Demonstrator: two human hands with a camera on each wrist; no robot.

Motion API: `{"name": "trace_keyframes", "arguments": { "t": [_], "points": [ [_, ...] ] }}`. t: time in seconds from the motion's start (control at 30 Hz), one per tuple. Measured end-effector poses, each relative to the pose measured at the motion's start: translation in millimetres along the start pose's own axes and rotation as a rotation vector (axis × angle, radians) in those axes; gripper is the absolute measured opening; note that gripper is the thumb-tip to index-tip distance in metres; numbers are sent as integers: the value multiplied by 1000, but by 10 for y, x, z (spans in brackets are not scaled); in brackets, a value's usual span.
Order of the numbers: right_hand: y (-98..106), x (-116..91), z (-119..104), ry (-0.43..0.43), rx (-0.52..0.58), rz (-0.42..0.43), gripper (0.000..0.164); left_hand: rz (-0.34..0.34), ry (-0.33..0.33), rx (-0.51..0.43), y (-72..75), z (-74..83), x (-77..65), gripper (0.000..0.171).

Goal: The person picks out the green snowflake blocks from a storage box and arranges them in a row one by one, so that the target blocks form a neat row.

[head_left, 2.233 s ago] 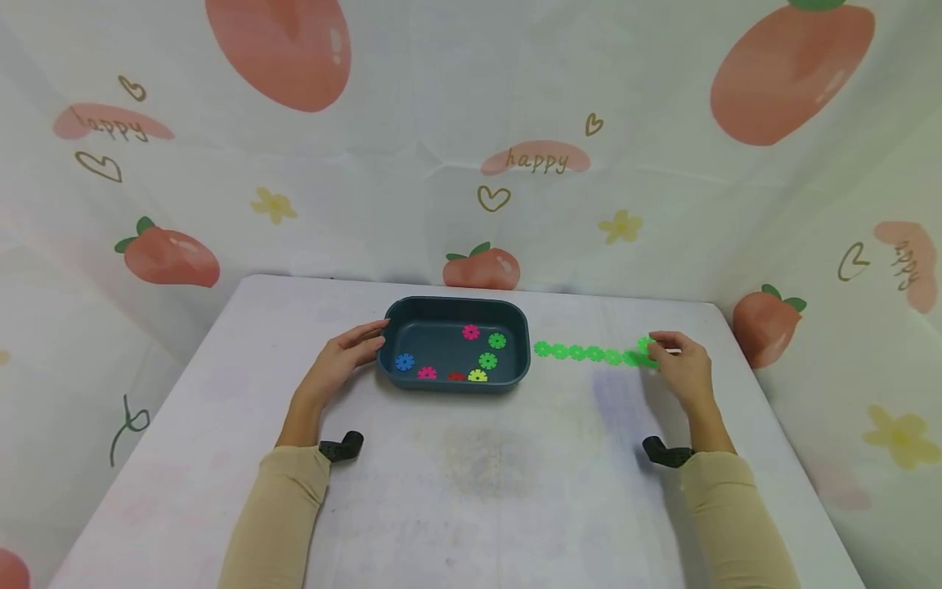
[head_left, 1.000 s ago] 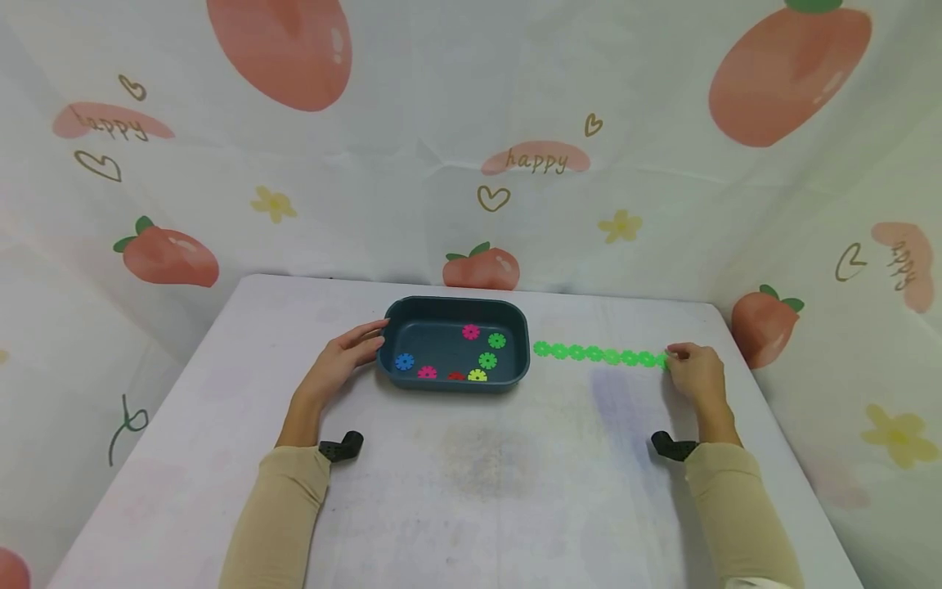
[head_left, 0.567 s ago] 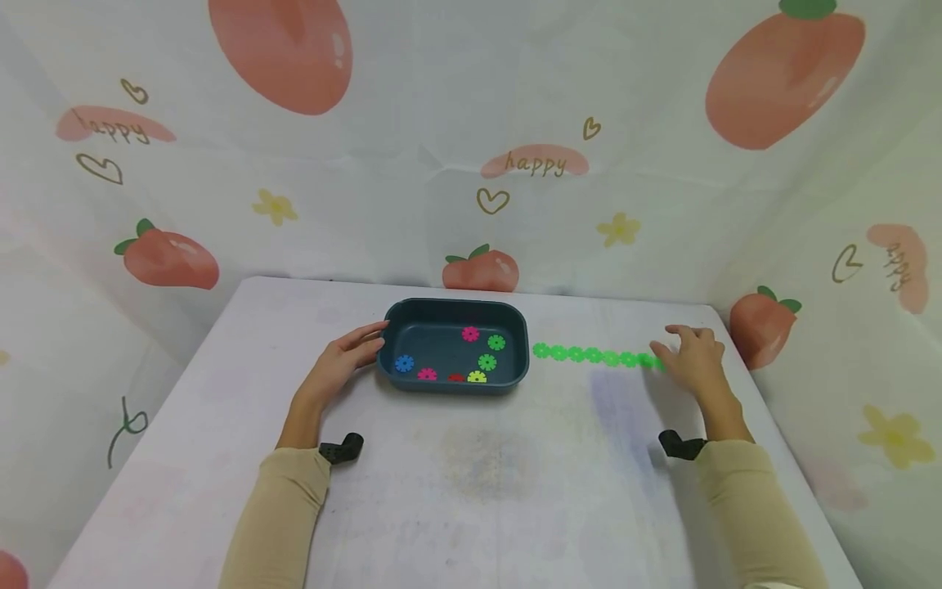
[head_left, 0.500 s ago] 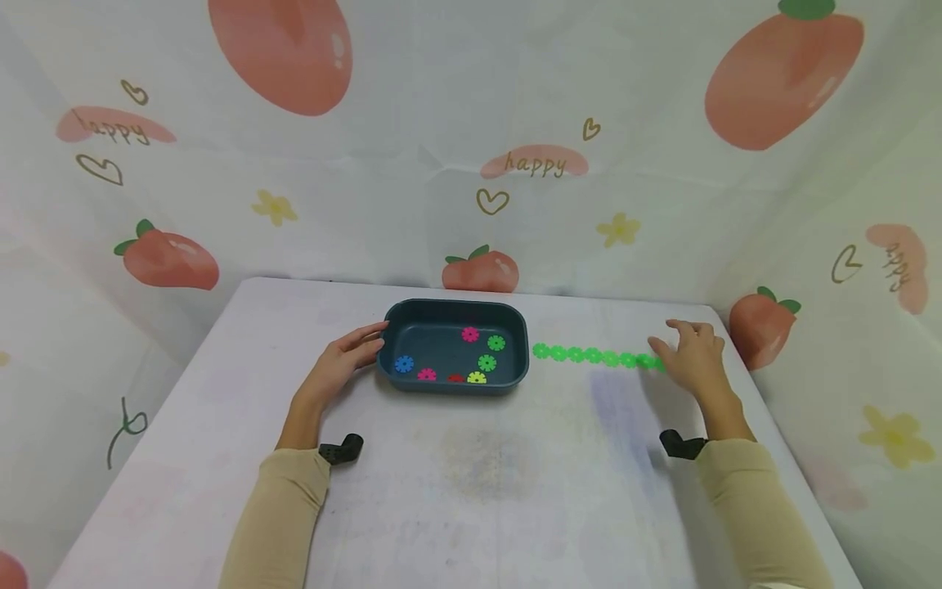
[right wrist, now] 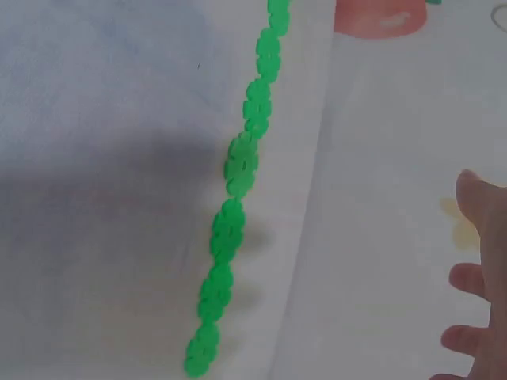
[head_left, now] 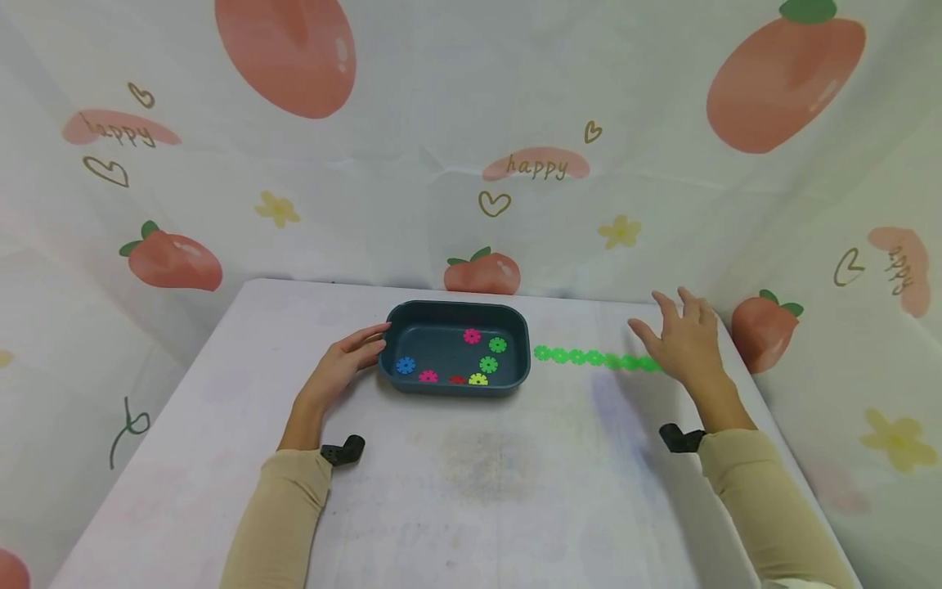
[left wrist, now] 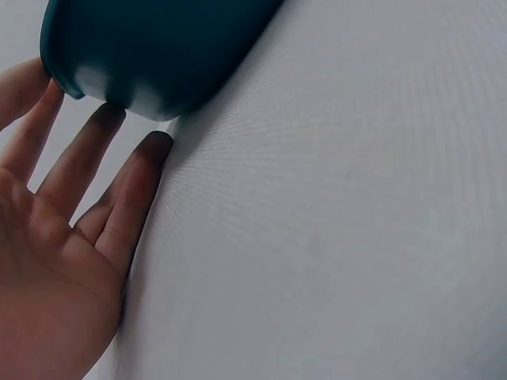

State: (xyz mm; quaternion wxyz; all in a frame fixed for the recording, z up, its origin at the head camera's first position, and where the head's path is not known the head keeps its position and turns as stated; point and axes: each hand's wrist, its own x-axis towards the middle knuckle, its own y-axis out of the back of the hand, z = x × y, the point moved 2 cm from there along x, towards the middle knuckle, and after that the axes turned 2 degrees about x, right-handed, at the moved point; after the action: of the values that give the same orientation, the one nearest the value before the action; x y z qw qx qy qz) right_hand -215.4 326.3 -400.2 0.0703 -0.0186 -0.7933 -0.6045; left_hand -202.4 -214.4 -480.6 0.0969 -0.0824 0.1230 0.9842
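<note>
A dark teal tray (head_left: 452,389) stands on the table with several toothed plastic discs inside, among them a blue disc (head_left: 405,366), a yellow disc (head_left: 478,379) and a green disc (head_left: 497,345). My left hand (head_left: 340,370) touches the tray's left end, fingers stretched along its wall; the left wrist view shows the fingertips right at the teal side. Right of the tray lies a row of green discs (head_left: 577,357), end to end. Over the right end of that row my right hand (head_left: 686,339) is raised with fingers spread, holding nothing. In the right wrist view the whole row is apart from the fingers.
The white table (head_left: 486,491) reaches back to a hanging cloth (head_left: 412,180) printed with fruit, hearts and flowers. A black wrist camera (head_left: 344,451) is on the left wrist, another black camera (head_left: 681,438) on the right.
My right hand first set a green disc at the row's right end, then let go, rose and spread its fingers, moving away from me. The left hand and tray have stayed put.
</note>
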Motion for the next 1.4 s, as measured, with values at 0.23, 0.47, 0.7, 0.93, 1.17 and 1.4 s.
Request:
{"name": "trace_keyframes", "arguments": {
  "t": [0.23,0.47,0.7,0.93,1.17,1.4],
  "points": [
    [-68,69,-195,40,-46,-20,80,1,2,-8,0,-6,6,54],
    [-154,83,-397,71,-43,-82,84,-5,-5,-1,-4,1,17,54],
    [-134,108,-581,101,-44,-94,90,1,-2,-5,-13,2,4,54],
    [-101,134,-780,140,-21,-101,88,9,3,-13,-12,7,-12,54],
    [-156,156,-933,192,-25,-90,86,12,7,-10,-21,12,-12,53],
    [-226,172,-1092,209,-56,-124,86,21,3,-1,-19,-5,-4,53]
  ]
}}
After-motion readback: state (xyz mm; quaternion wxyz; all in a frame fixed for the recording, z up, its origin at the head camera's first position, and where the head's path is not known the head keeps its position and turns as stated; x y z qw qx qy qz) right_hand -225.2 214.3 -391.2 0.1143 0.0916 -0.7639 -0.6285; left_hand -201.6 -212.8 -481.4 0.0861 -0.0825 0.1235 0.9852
